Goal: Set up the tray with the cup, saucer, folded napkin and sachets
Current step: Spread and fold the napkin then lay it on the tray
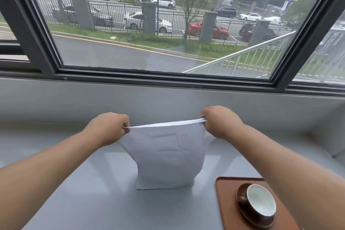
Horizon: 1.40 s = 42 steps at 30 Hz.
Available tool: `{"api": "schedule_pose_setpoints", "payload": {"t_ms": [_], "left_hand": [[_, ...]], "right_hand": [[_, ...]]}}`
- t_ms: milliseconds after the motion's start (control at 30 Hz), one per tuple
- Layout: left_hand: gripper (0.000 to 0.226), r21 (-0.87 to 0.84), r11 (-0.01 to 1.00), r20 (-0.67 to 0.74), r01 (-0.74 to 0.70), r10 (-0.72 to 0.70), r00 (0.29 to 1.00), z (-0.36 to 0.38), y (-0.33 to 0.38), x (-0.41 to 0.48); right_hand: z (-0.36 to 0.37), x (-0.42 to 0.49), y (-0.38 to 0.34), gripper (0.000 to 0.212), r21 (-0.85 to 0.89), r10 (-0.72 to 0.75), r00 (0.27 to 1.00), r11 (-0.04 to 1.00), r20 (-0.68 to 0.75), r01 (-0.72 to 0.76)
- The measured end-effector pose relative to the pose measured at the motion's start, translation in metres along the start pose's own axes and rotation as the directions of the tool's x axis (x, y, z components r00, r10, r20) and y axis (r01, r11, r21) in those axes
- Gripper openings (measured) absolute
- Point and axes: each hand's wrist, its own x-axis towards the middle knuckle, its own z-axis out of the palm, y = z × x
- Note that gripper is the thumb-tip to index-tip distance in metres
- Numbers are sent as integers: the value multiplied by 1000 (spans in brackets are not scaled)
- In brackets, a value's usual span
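Both forearms come in from the bottom corners and reach forward over a pale grey table [97, 201]. At the lower right, close to the camera, a brown rectangular tray [226, 209] lies on this table, and part of it is covered by the right forearm. On the tray sits a dark brown saucer [242, 199], and on the saucer stands a cup [261, 204] that is dark outside and white inside; the cup looks empty.

Left of the tray, and apart from it, a white napkin [164, 157] is held up in the air by its top edge. The left hand [110, 129] pinches the left upper corner with closed fingers, and the right hand [219, 122] pinches the right upper corner in the same way. The two hands are well apart, so the top edge is stretched almost straight between them. The cloth hangs down, becomes narrower, and its lower edge touches the table and bends a little forward there.

Behind the hands is a grey sill, then a large window [168, 24] with a dark frame. Through the glass one sees a road, a fence, trees and parked cars. No sachets can be seen.
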Motion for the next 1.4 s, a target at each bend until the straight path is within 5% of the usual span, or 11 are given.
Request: {"api": "schedule_pose_setpoints", "payload": {"t_ms": [367, 567, 900, 1100, 1233, 1400], "left_hand": [[9, -53, 995, -432, -87, 56, 900, -86, -18, 27], [7, -24, 989, -497, -145, 114, 860, -93, -28, -1], [8, 79, 987, -344, -139, 158, 926, 17, -36, -128], [33, 130, 973, -204, -188, 212, 956, 109, -13, -209], [37, 116, 987, -37, -112, 117, 992, 169, -2, -261], [14, 42, 999, 277, 19, -30, 960, 227, 6, -310]], "right_hand": [[-65, 24, 6, 15, -120, 43, 948, 989, -317, -85], [-66, -9, 5, 24, -203, 22, 942, 975, -335, -95], [41, -127, -11, 16, -182, -96, 986, 981, -139, 70], [138, -209, -9, 20, -144, -164, 981, 973, 106, 178], [190, -262, -6, 24, -102, -189, 950, 970, 249, 219], [229, -304, -6, 23, -58, -211, 878, 964, 430, 260]]}}
